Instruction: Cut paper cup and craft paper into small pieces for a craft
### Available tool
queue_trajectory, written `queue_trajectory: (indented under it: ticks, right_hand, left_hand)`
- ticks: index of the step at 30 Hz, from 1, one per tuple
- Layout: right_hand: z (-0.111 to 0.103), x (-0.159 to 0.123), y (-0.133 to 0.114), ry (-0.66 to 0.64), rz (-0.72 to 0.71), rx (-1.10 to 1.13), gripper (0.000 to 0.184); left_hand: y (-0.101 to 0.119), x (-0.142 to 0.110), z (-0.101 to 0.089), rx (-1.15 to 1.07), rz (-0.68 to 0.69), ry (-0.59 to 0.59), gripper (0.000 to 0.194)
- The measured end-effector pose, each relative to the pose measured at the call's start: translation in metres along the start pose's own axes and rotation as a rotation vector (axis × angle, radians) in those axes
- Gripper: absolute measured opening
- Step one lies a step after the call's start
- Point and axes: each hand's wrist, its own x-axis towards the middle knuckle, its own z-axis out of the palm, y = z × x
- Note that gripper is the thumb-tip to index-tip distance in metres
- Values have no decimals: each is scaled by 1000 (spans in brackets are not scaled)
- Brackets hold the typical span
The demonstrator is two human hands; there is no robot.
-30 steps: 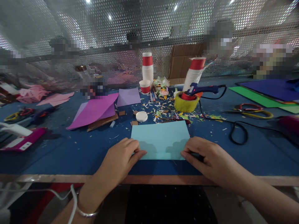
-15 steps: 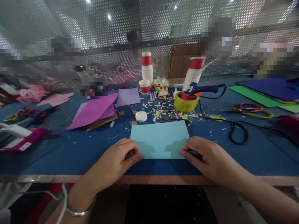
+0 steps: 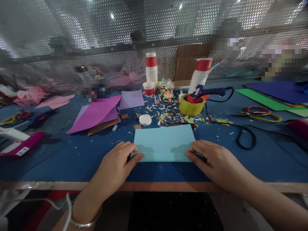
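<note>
Left hand (image 3: 116,165): slid a little outward over the past second, its thumb now nearer the sheet's left edge; thumb and curled fingers pinch the near left corner, though the fingertips are tucked from my sight.
Right hand (image 3: 213,160): hardly moved, pinching the near right corner, thumb on top; its fingertips are hidden too.
Pale blue sheet (image 3: 165,139): lying on the blue tabletop (image 3: 60,166) between the hands, both near corners covered; I can't make out what is under it.
Red-ended tool (image 3: 193,125): just beyond the sheet's far right corner, too dark and cluttered to identify.
White lid (image 3: 145,120): just beyond the sheet's far left part, in full view.
Yellow tape roll (image 3: 191,109): beyond the sheet to the right, a glue gun (image 3: 211,92) resting across it, nozzle partly lost among the clutter.
Magenta paper (image 3: 96,115): left of and beyond the sheet, covering part of a purple piece.
Magenta object (image 3: 298,130): far right of the sheet, cut off by the edge of view.
Bangle (image 3: 83,225): nearer than the sheet, on the left wrist, beside a pale cable (image 3: 69,205) running out of view.
</note>
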Motion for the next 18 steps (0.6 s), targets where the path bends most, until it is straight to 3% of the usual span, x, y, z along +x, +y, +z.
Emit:
queue_trajectory:
  ticks: [8, 18]
  right_hand:
    - [3, 1, 2, -8, 17, -28, 25]
    - [7, 3, 5, -17, 92, -71, 25]
  left_hand:
    - [1, -3, 5, 34, -2, 62, 31]
    - [1, -5, 7, 49, -4, 53, 31]
